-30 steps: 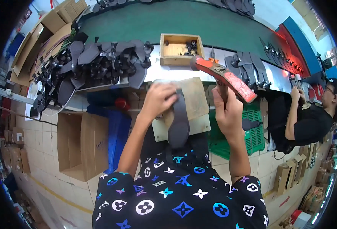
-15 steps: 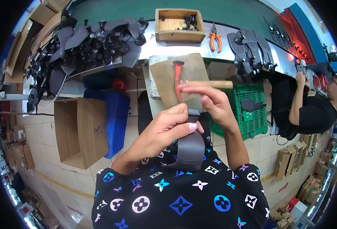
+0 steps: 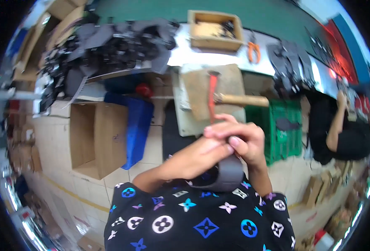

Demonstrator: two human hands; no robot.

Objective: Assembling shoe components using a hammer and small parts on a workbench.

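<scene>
Fingers of the left hand (image 3: 204, 152) are closed on one end of a bent dark grey sole (image 3: 232, 172), which hangs in front of the patterned shirt, while the right hand (image 3: 252, 141) is folded over them; I cannot tell whether its fingers grip the sole itself or only cover the other hand. Of the containers, the biggest to view is the open cardboard box (image 3: 111, 142) on the floor to the left, its inner bottom showing. Just beside it stands a blue bin (image 3: 141, 129), mostly hidden, so its contents cannot be made out. To the right of the hands, a green crate (image 3: 296, 144) has a dark grey piece (image 3: 286, 124) in it. Smallest is the wooden box (image 3: 216, 43) on the whitish surface (image 3: 183, 54), with little black parts (image 3: 227, 28) gathered toward its right side. Half a second ago the right hand was spread and apart from the sole, above the hammer (image 3: 241, 100); now it has come down onto the left. A second ago that hammer was up in the right hand and the sole lay on the brown board (image 3: 233, 79); now the hammer rests on the board and the sole is off it, nearer the body.
</scene>
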